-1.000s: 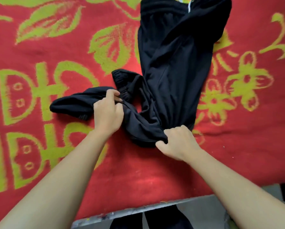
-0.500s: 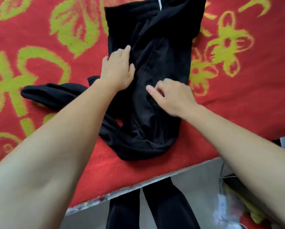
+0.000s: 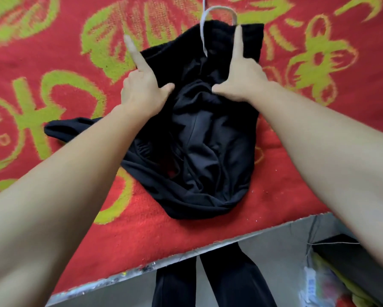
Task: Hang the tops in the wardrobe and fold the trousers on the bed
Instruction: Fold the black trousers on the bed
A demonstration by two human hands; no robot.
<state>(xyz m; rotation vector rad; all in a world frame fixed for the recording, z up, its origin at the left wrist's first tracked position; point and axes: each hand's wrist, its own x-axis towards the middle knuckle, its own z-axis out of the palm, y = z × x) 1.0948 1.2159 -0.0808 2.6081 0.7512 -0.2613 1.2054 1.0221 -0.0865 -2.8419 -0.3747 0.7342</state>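
A person's left hand [image 3: 141,91] and right hand [image 3: 241,78] press the black trousers [image 3: 208,156] by the waistband, near the edge of the bed's red blanket [image 3: 53,52] — index and thumb spread, grasping nothing visible. Smoothing should run outward from the centre, with the stray leg [image 3: 59,131] brought in before any fold. 0.5 s ago both hands sat lower, mid-garment; the white drawstring [image 3: 205,29] barely showed.

A red blanket [image 3: 208,229] with yellow-green flowers fills the upper view. A pale, paint-flecked strip [image 3: 181,258] runs along its near edge. Below lies grey floor [image 3: 274,251]. By the near right corner sit a dark box [image 3: 345,258], a blurred plastic packet [image 3: 312,286] and something yellow [image 3: 334,278].
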